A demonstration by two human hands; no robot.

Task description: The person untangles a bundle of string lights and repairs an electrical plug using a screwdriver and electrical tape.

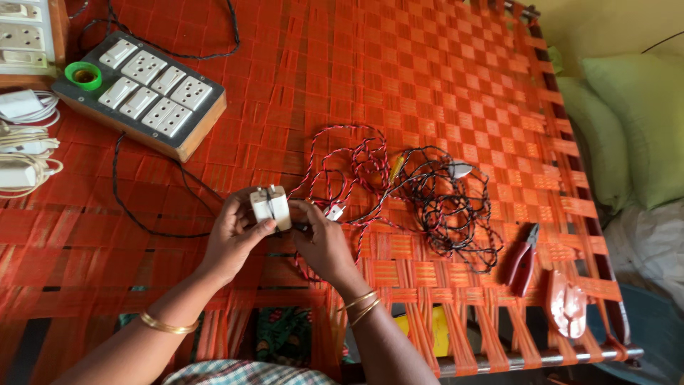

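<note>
Left hand [239,232]: closed around a small white plug block [271,207], thumb across its front face, held just above the woven orange cot [399,64].
Right hand [320,239]: touching the right side of the same plug block, fingers curled against it; how firmly gripped, cannot tell.
Plug block: between both hands, near the lower middle of the cot, upright, metal pins showing on top.
Red-and-black twisted wire [342,164]: looped loosely just right of the hands, running toward the plug block.
Black wire tangle [445,203]: right of the red loops, touching them, with a small grey fitting on its upper edge.
Pliers [524,258]: red handles, lying right of the black tangle, apart from it.
Red oval piece [566,303]: just right of the pliers, near the cot's edge.
Switchboard [153,89]: wooden box with white switches and sockets, upper left, well apart from the hands.
Green tape roll [83,74]: resting on the switchboard's left corner.
White chargers and cords [21,142]: far left edge.
</note>
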